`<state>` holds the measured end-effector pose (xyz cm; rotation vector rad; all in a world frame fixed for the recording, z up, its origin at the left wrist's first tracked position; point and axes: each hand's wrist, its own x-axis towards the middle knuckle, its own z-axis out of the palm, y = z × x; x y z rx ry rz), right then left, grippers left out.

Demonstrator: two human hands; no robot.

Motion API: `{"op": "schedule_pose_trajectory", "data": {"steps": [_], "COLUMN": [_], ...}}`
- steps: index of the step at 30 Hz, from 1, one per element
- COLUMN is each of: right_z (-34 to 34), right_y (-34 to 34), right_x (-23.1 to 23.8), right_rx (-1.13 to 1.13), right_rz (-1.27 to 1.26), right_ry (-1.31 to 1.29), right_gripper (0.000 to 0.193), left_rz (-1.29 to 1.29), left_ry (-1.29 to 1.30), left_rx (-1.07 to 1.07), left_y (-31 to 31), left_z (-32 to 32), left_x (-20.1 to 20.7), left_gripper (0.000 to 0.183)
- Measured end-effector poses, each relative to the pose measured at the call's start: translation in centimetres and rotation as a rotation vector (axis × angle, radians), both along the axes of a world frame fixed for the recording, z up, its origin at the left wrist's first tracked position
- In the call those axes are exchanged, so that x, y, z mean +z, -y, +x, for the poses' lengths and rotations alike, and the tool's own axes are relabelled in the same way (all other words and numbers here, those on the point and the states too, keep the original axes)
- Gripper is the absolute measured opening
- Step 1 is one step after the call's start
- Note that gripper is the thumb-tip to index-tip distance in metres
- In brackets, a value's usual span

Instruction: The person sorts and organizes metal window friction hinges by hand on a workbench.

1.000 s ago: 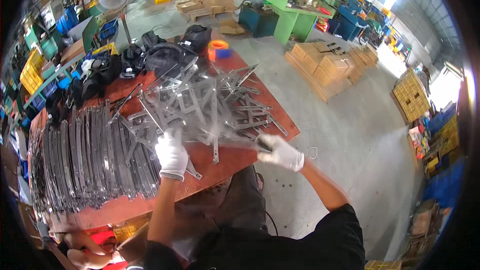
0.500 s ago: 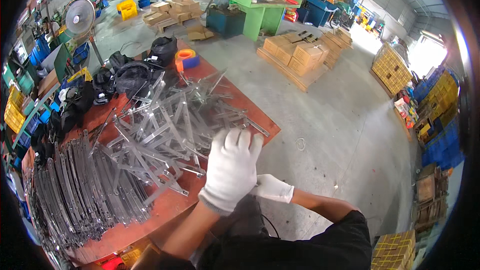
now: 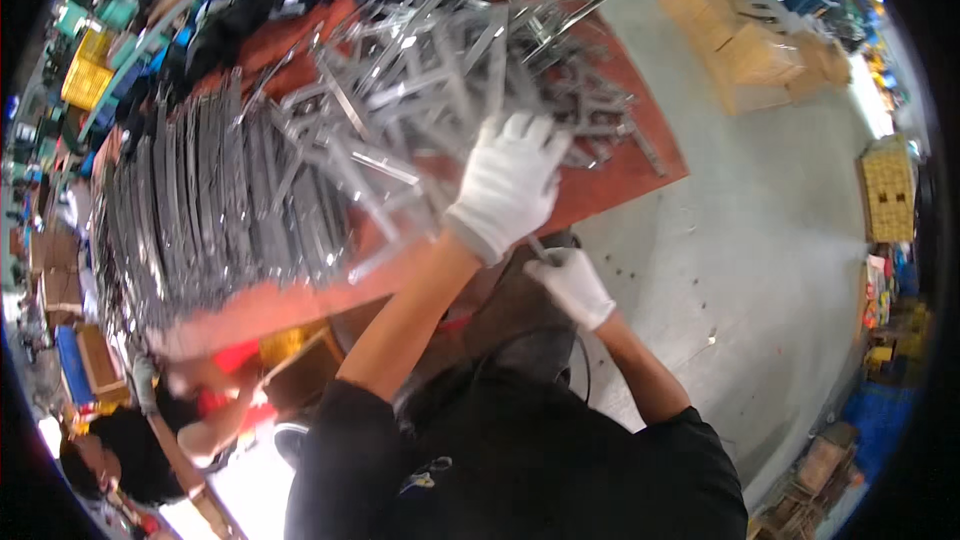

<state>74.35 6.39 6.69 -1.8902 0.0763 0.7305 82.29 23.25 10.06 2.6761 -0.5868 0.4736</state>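
white-gloved hands (image 3: 508, 180), heaped metal strips (image 3: 385, 167), red table (image 3: 600, 190)

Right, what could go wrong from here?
The pile of strips is tangled, so moving one might drag others off the red table. A strip end might snag the gloved left hand, which is close to the pile. The right hand is past the table's near edge; the thin piece it seems to hold could drop.

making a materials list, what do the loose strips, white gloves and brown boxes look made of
Loose strips: probably metal, shiny, from their bright glints. White gloves: likely knitted fabric, matte, judging by the snug cuffs. Brown boxes: apparently cardboard, dull tan, flat-sided.
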Motion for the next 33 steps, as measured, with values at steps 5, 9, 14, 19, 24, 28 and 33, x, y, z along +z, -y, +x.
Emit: {"op": "schedule_pose_trajectory", "data": {"steps": [5,9,14,19,24,28,33], "right_z": [-0.6,-2.3,-1.6,-1.3,-1.5,-4.7,-9.8], "right_y": [1.4,2.1,0.7,-0.4,-1.8,-2.1,-8.7], "right_x": [-2.5,-5.2,-8.6,-13.1,-12.8,-8.5,-1.7], "right_rx": [-0.053,-0.158,-0.293,-0.279,-0.228,-0.359,-0.027], "right_rz": [-0.067,0.009,0.184,0.23,0.268,0.327,0.435], "right_ry": [-0.066,-0.119,-0.297,-0.223,-0.044,0.213,0.194], "right_gripper": [0.028,0.026,0.018,0.015,0.022,0.014,0.028], "left_rz": [0.093,0.272,0.124,0.122,0.079,-0.295,-0.454], "left_ry": [-0.033,0.017,0.088,0.182,0.198,0.279,0.328], "left_rx": [0.035,0.154,0.079,0.06,0.161,0.293,0.322], "left_y": [1.1,4.0,4.4,3.7,2.3,2.3,-5.6], "left_z": [0.3,0.3,2.3,2.5,0.9,-5.9,-9.8], "left_x": [-1.4,-2.3,-6.9,-7.0,-7.8,-2.9,2.1], "left_gripper": [0.051,0.062,0.06,0.059,0.05,0.064,0.07]}}
